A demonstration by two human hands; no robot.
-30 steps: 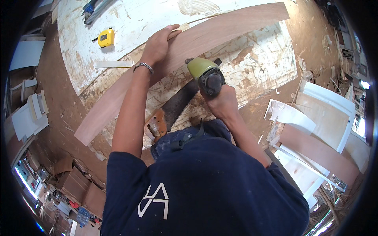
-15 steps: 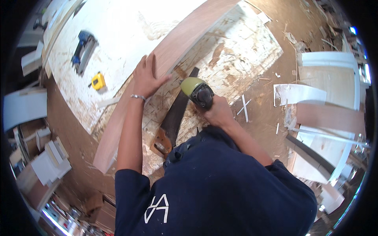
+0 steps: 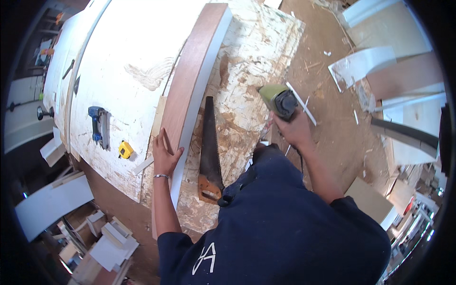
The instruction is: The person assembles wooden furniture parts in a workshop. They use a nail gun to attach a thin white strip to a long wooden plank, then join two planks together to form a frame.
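Resting on the long brown-topped board (image 3: 192, 78), on the worktable (image 3: 256, 50): one left hand (image 3: 166, 157), fingers spread. Closed round a green power tool (image 3: 276, 98) near the worktable's right edge: one right hand (image 3: 297, 130); a loosened grip could drop it. Between them I count one handsaw (image 3: 209, 147); a bump could slide it floorward.

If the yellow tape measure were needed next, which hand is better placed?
Likely the left hand: it touches the board near the tape measure, while the right hand, farther off, holds the green power tool.
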